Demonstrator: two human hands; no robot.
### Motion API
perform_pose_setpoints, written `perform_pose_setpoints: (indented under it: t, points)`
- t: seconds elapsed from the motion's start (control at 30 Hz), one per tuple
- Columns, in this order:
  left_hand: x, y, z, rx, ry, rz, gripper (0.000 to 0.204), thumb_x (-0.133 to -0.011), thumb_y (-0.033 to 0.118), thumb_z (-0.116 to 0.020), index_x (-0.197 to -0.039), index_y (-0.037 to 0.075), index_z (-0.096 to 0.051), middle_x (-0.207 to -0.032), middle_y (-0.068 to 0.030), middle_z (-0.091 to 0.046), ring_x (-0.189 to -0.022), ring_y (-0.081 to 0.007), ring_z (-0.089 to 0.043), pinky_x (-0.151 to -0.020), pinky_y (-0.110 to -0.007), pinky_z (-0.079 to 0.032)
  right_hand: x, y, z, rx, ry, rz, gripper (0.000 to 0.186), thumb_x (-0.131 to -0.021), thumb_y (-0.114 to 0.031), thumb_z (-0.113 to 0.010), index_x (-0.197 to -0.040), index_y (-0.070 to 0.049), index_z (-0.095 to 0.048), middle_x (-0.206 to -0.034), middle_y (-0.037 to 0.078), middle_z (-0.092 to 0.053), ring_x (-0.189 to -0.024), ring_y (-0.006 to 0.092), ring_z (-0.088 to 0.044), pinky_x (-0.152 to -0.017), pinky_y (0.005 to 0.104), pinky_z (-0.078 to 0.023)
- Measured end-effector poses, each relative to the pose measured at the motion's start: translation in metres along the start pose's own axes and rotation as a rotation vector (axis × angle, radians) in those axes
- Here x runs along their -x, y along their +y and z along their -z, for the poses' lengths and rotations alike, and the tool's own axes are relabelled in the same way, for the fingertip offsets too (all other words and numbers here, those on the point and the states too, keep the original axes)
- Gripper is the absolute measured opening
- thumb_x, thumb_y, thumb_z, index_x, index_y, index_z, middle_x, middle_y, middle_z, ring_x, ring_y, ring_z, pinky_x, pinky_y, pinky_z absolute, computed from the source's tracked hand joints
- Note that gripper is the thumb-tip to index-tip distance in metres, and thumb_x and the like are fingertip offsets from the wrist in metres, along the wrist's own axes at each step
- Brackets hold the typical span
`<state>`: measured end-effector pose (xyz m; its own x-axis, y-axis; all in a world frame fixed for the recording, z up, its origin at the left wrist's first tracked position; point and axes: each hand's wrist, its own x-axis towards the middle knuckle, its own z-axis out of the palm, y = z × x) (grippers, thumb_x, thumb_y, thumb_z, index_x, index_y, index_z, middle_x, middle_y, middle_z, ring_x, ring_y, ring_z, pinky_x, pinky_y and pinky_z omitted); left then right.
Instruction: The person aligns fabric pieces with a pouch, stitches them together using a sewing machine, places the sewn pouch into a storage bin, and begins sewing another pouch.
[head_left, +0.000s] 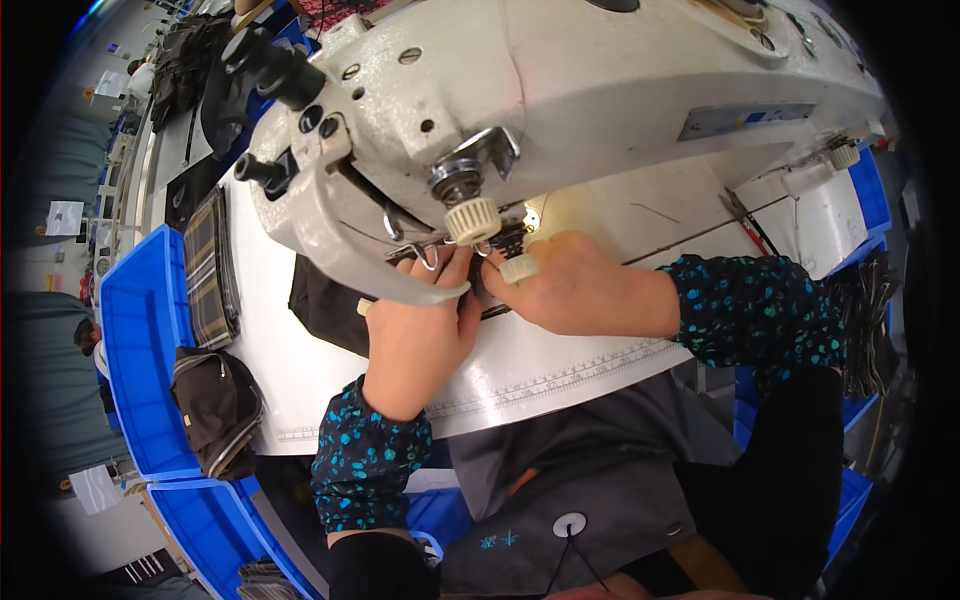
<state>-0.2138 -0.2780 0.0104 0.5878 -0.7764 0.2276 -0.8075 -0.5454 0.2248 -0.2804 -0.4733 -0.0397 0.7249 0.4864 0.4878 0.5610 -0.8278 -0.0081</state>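
Note:
A white industrial sewing machine [560, 90] fills the upper middle, its head leaning over the white table [520, 370]. My left hand [415, 335] reaches up under the machine head, fingers pressed on dark fabric [325, 305] near the needle area. My right hand [570, 280] rests right beside it, fingers closed around the work below the cream tension knob [472, 220]; a cream cap covers one fingertip [519, 267]. The needle and the seam itself are hidden behind the machine head and my hands.
Blue plastic bins [140, 340] stand along the left, one holding a dark bag [218, 405]. Plaid fabric pieces [210, 265] lie on the table's left side. More blue bins [868, 190] and dark cloth strips sit at the right. A ruler scale runs along the table's front edge.

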Motion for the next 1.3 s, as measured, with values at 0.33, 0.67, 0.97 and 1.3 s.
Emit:
perform_pose_setpoints:
  t: [0.33, 0.67, 0.97, 1.3]
  points:
    - [0.003, -0.010, 0.010, 0.051, -0.112, 0.037, 0.039, -0.083, 0.003, -0.066, -0.122, 0.004, -0.069, -0.097, -0.0114, -0.063, -0.077, -0.0335, -0.066, -0.065, -0.041, -0.054, 0.001, -0.011, -0.012, -0.227, -0.018, -0.042, 0.015, -0.082, -0.013, -0.063, -0.093, -0.004, -0.065, -0.073, 0.005, -0.060, -0.059, 0.0221, -0.066, -0.046, 0.0367, -0.048]
    - [0.004, -0.014, 0.001, 0.191, -0.100, 0.022, 0.036, -0.087, 0.007, -0.062, -0.122, 0.001, -0.068, -0.094, -0.0127, -0.062, -0.077, -0.0354, -0.065, -0.066, -0.042, -0.052, -0.004, -0.014, -0.004, -0.249, -0.128, -0.042, 0.031, -0.085, -0.012, -0.061, -0.110, 0.004, -0.068, -0.078, 0.009, -0.065, -0.059, 0.0244, -0.067, -0.047, 0.0373, -0.051]
    - [0.000, -0.008, -0.003, 0.075, -0.095, 0.042, 0.041, -0.086, 0.012, -0.065, -0.128, 0.008, -0.066, -0.102, -0.0155, -0.069, -0.086, -0.0350, -0.069, -0.067, -0.045, -0.055, -0.004, -0.012, -0.002, -0.283, -0.108, -0.039, 0.039, -0.086, -0.024, -0.069, -0.111, 0.006, -0.068, -0.081, 0.009, -0.066, -0.062, 0.0251, -0.068, -0.049, 0.0378, -0.052]
    - [0.013, 0.002, 0.006, -0.215, 0.115, -0.075, 0.052, -0.072, -0.002, -0.065, -0.123, 0.009, -0.064, -0.111, -0.0073, -0.067, -0.091, -0.0304, -0.064, -0.075, -0.038, -0.054, -0.003, -0.017, -0.023, -0.173, 0.062, 0.028, 0.037, -0.080, -0.027, -0.071, -0.100, 0.004, -0.070, -0.072, 0.011, -0.062, -0.061, 0.0244, -0.066, -0.049, 0.0361, -0.052]
